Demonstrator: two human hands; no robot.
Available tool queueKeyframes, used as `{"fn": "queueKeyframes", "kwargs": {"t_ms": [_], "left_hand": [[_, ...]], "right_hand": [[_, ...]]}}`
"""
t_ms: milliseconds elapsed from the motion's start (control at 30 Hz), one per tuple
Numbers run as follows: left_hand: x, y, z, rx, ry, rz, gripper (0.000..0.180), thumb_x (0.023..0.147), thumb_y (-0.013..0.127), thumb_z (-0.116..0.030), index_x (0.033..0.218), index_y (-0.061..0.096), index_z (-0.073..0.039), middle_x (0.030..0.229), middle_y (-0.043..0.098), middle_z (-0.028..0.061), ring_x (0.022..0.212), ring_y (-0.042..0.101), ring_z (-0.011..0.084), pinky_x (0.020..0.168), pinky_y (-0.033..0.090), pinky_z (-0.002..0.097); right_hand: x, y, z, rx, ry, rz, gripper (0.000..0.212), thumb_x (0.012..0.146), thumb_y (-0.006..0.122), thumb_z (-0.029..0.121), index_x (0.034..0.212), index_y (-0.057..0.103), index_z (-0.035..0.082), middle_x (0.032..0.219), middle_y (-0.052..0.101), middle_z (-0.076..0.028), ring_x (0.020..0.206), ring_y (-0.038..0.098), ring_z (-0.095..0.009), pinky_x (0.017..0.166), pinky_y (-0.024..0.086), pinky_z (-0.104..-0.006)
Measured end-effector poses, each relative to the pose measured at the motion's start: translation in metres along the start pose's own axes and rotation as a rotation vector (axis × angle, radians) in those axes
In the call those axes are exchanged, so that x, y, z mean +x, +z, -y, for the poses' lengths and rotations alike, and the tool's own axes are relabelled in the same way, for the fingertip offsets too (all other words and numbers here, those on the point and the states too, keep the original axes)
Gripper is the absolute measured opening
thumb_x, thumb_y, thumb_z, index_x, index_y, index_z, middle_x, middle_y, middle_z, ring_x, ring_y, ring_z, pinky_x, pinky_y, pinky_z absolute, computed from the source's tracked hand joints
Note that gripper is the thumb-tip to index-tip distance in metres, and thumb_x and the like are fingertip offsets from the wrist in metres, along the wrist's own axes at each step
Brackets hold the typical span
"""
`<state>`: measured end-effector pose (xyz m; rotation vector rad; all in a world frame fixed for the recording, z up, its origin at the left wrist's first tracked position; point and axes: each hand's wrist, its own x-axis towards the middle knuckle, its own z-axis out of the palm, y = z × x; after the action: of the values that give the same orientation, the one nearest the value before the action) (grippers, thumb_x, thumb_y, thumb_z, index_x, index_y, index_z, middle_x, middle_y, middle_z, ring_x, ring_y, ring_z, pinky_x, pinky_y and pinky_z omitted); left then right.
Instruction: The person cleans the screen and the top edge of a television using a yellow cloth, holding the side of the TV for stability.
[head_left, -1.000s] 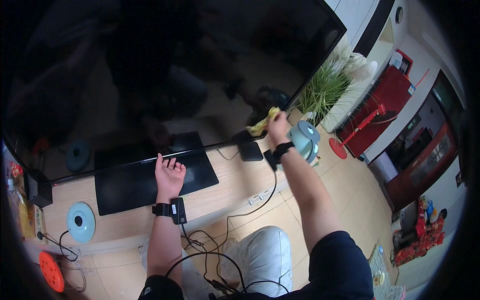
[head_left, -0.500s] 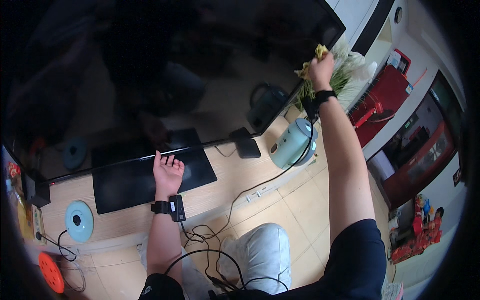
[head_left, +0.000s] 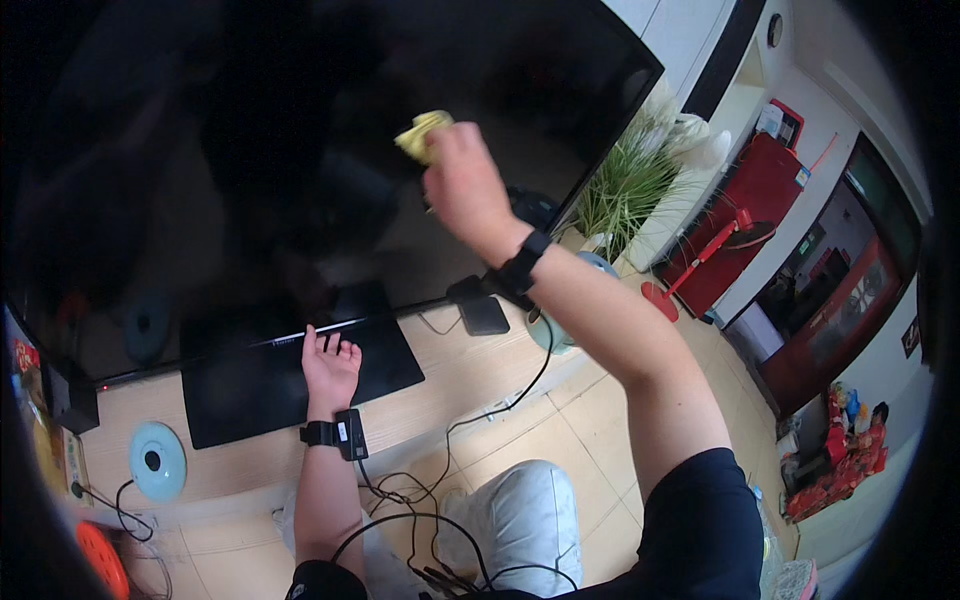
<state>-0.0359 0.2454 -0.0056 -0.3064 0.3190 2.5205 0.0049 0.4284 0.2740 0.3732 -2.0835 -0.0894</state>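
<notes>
A large black television fills the upper left, its dark screen reflecting the room. Against the screen, right of its middle, my right hand is closed around a crumpled yellow cloth. My left hand is turned palm up at the lower edge of the television, fingers loosely curled and apart, holding nothing. Beneath that hand, the television's flat black base rests on a light wooden cabinet. Both wrists wear black straps, and a small black box sits beside the left one.
On the cabinet are a black box, a pale blue kettle mostly hidden behind my right arm, and its round base. Green grass-like plants stand right of the screen. Black cables hang between my arms. An orange stool is at lower left.
My right hand has swept leftward with the cloth, from the screen's right edge to nearer its middle. That arm now bends and covers much of the kettle. My left hand stays at the lower edge.
</notes>
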Motion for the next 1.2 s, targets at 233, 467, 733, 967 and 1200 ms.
{"fn": "queueKeyframes", "kwargs": {"t_ms": [233,467,733,967,1200], "left_hand": [[0.001,-0.007,-0.004,0.030,-0.021,0.035,0.058,0.086,0.069,-0.044,0.122,0.043,-0.007,0.108,0.047,0.0050,0.076,0.049,0.0146,0.076,0.046,0.0339],[0.000,-0.002,-0.003,0.040,-0.026,-0.004,0.043,0.090,0.063,-0.046,0.110,0.052,-0.009,0.107,0.046,0.0024,0.078,0.045,0.0143,0.078,0.042,0.0331],[0.001,-0.002,-0.001,0.033,-0.019,0.021,0.055,0.087,0.067,-0.045,0.118,0.045,-0.005,0.104,0.049,0.0050,0.074,0.049,0.0139,0.074,0.045,0.0323],[0.001,-0.005,-0.003,0.022,-0.027,0.011,0.048,0.088,0.065,-0.044,0.116,0.048,-0.009,0.105,0.046,0.0025,0.079,0.044,0.0150,0.078,0.042,0.0338],[0.002,-0.003,0.001,0.022,-0.047,0.041,0.047,0.086,0.068,-0.044,0.111,0.049,-0.009,0.096,0.048,0.0032,0.078,0.048,0.0153,0.077,0.046,0.0326]], "right_hand": [[-0.001,-0.035,-0.056,-0.035,0.317,-0.224,0.038,0.078,0.060,-0.001,0.114,0.049,0.001,0.110,0.051,-0.022,0.101,0.055,-0.043,0.084,0.049,-0.0453],[-0.023,-0.083,-0.199,-0.348,0.776,-0.461,0.031,0.078,0.059,0.008,0.107,0.055,-0.003,0.101,0.063,-0.024,0.099,0.061,-0.041,0.089,0.048,-0.0448],[-0.011,-0.114,-0.245,-0.381,0.815,-0.357,0.029,0.076,0.062,0.007,0.103,0.058,-0.004,0.100,0.064,-0.026,0.098,0.061,-0.043,0.087,0.048,-0.0466],[0.045,-0.163,-0.255,-0.424,0.758,-0.314,0.029,0.078,0.062,0.011,0.104,0.061,0.000,0.101,0.067,-0.022,0.100,0.064,-0.039,0.087,0.049,-0.0436],[0.052,-0.168,-0.271,-0.251,0.799,-0.457,0.030,0.078,0.064,0.012,0.106,0.063,0.002,0.103,0.069,-0.016,0.099,0.065,-0.033,0.088,0.050,-0.0402]]}}
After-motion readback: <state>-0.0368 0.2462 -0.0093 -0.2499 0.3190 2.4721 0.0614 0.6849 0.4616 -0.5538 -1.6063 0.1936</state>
